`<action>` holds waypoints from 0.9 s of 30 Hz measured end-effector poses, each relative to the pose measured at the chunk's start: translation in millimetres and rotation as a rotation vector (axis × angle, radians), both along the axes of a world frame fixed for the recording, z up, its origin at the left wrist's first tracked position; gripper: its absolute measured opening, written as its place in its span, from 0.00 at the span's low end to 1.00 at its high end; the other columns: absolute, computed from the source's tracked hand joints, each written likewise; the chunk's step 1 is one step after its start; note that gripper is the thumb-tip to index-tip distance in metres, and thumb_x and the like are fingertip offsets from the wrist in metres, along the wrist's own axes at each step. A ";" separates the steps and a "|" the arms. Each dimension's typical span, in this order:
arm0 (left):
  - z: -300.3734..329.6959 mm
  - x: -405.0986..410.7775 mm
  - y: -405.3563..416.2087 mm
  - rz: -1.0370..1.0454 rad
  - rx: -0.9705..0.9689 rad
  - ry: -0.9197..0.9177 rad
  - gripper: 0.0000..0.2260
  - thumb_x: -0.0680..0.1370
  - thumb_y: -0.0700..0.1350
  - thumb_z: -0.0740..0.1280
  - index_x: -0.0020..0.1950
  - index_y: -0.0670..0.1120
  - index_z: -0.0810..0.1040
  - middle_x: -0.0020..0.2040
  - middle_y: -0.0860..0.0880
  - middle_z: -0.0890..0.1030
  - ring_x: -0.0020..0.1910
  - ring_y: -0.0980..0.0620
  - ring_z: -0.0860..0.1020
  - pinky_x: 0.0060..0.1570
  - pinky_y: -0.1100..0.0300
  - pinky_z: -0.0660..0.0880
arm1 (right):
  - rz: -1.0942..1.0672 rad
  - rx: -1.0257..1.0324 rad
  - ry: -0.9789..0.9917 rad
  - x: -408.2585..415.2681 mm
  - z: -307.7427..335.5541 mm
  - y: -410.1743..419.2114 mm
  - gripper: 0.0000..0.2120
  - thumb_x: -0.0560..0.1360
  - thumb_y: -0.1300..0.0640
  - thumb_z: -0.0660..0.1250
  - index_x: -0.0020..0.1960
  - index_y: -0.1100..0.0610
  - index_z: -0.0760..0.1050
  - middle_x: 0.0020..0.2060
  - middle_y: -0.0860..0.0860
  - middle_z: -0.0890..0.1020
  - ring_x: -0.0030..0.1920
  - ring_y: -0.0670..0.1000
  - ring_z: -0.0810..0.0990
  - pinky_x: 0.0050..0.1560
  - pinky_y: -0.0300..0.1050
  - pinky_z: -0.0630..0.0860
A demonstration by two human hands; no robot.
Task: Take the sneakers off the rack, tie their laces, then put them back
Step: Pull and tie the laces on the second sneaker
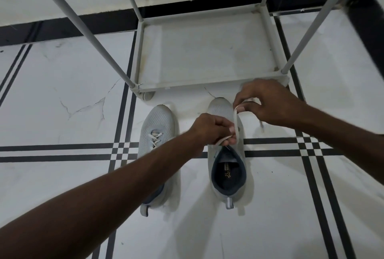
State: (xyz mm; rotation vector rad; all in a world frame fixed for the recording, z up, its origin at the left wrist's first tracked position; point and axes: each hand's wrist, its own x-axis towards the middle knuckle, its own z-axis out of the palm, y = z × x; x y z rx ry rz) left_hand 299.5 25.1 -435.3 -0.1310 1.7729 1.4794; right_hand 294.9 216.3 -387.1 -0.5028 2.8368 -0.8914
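Two pale grey sneakers stand side by side on the tiled floor, toes toward the rack. The left sneaker (158, 125) is partly covered by my left forearm; its white laces show on top. Over the right sneaker (228, 167), with its dark lining open to view, both my hands work the white lace (236, 119). My left hand (212, 128) pinches the lace just above the tongue. My right hand (268, 103) holds the other stretch of lace, pulled up near the toe. A loose lace end (261, 126) hangs to the right of the shoe.
The white shoe rack (207, 86) stands just beyond the sneakers, its bottom shelf bare, with slanting poles (99, 51) rising left and right. Behind it runs a black skirting strip along a white wall. The floor is white marble tile with black lines.
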 end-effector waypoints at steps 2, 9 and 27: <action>2.7 -1.7 -1.2 -0.013 -0.017 0.076 0.08 0.77 0.37 0.70 0.54 0.37 0.84 0.40 0.43 0.85 0.31 0.56 0.80 0.32 0.67 0.77 | 0.005 0.012 0.041 -4.5 -4.8 -4.3 0.03 0.72 0.55 0.74 0.45 0.50 0.85 0.44 0.47 0.84 0.51 0.50 0.76 0.53 0.50 0.73; 17.8 -11.2 -6.7 0.000 0.152 -0.053 0.14 0.77 0.36 0.67 0.62 0.40 0.78 0.46 0.39 0.84 0.38 0.48 0.81 0.34 0.62 0.76 | -0.097 -0.110 0.071 -8.6 -20.4 -14.3 0.04 0.72 0.57 0.73 0.45 0.50 0.86 0.44 0.46 0.85 0.50 0.46 0.79 0.54 0.51 0.75; 22.1 -15.4 -27.0 -0.265 -0.125 0.599 0.26 0.72 0.35 0.75 0.67 0.47 0.74 0.43 0.46 0.86 0.41 0.56 0.84 0.44 0.67 0.77 | -0.197 -0.263 -0.209 38.8 -42.4 -16.5 0.07 0.73 0.60 0.69 0.39 0.50 0.82 0.50 0.48 0.85 0.50 0.49 0.83 0.54 0.54 0.79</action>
